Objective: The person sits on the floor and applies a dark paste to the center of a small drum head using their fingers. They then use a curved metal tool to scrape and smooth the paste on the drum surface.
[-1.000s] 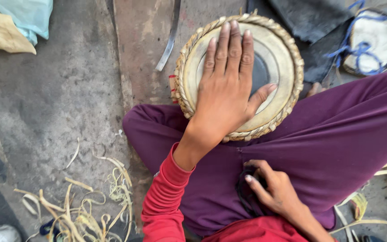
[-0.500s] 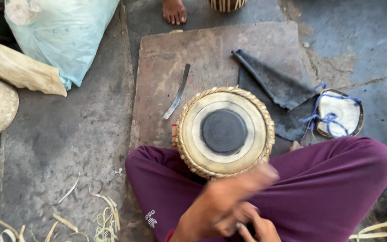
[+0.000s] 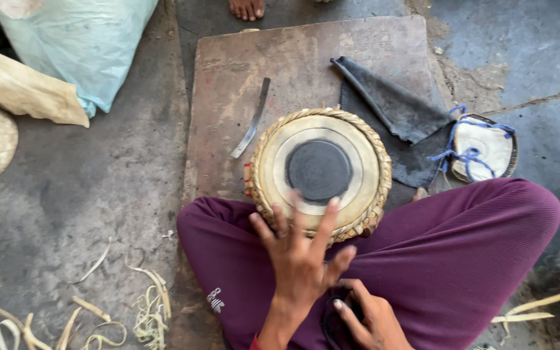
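Left hand [image 3: 303, 259]: fingers spread wide, over drum's near rim.
Right hand [image 3: 367, 317]: grips dark object, identity unclear.
Tabla drum [image 3: 319, 170]: round, braided rim.
Metal blade [image 3: 252, 120]: beyond left hand, curved.

Left hand [image 3: 303, 256] lifted off drum [image 3: 319, 172], pulled back to lap, now reaching forward again with fingers spread over near rim.

pale blue-green plastic sack [image 3: 79, 45] top left, tan sack [image 3: 24, 91] beside it

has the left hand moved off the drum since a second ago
Yes. The left hand has pulled back toward the lap; only its fingertips now overlap the drum.
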